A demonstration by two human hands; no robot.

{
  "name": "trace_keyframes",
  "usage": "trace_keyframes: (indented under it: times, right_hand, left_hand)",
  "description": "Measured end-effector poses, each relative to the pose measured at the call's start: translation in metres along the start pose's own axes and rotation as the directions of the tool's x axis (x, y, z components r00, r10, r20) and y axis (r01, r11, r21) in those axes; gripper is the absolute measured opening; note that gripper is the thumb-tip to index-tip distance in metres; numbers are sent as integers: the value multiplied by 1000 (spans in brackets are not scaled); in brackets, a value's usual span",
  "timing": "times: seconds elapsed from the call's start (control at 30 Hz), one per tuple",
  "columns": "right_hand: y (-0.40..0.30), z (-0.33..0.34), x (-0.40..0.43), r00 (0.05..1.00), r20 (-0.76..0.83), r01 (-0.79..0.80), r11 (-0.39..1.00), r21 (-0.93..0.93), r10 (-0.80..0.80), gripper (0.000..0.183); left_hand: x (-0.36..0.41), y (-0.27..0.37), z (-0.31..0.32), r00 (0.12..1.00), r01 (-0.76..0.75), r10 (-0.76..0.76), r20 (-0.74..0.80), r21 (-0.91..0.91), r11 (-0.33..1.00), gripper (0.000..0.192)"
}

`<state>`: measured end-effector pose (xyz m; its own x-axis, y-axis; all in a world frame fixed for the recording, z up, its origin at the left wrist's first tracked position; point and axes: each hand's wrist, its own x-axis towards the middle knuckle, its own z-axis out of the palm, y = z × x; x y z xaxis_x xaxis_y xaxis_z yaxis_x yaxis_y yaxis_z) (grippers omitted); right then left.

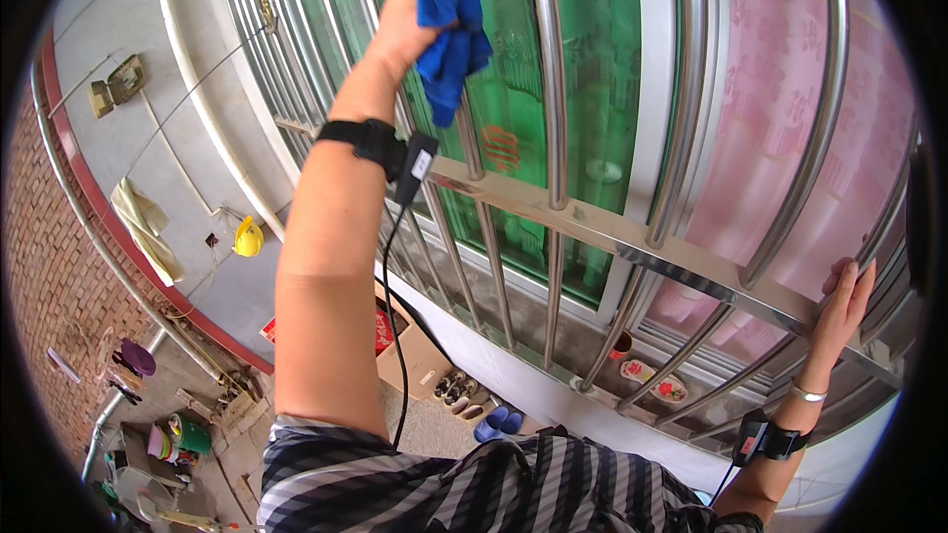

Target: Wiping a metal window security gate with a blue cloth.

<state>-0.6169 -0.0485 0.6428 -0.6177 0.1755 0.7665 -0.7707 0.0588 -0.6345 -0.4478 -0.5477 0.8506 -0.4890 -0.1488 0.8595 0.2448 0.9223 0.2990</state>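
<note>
A crumpled blue cloth [450,29] is in my left hand [400,26], raised high against the upright bars of a shiny metal window guard [552,74]. The cloth hides part of a bar behind it, and its loose end hangs down. On the far right, my right hand [843,307] is wrapped around an upright bar [885,226] just where it meets the horizontal rail [615,237]. Behind the bars are a window with green curtains [511,37] and another with a pink curtain [770,89]. Each wrist wears a black strap with a cabled device.
On the sill inside the guard lie a flowered insole-like item [655,381] and a small pot [621,345]. Below stand blue slippers [498,423], several other shoes [459,391] and a cardboard box [407,355]. A yellow helmet [248,237] and pale cloth [147,229] hang leftward.
</note>
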Motion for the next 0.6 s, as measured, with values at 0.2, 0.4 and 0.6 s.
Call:
trace_keyframes:
  times: [0.2,0.4,0.6]
  right_hand:
    - [9,-3,1,1000,19,-22,998,57,20,36]
    - [9,-1,-1,999,-42,-4,1000,10,4,35]
    - [19,4,-2,996,-81,-25,1000,13,26,38]
  left_hand:
    - [-58,-23,25,995,-96,91,32,274,957,31]
    - [-75,-27,-24,997,28,-31,-77,-49,998,21]
    - [-46,-66,-53,932,29,8,-361,96,995,33]
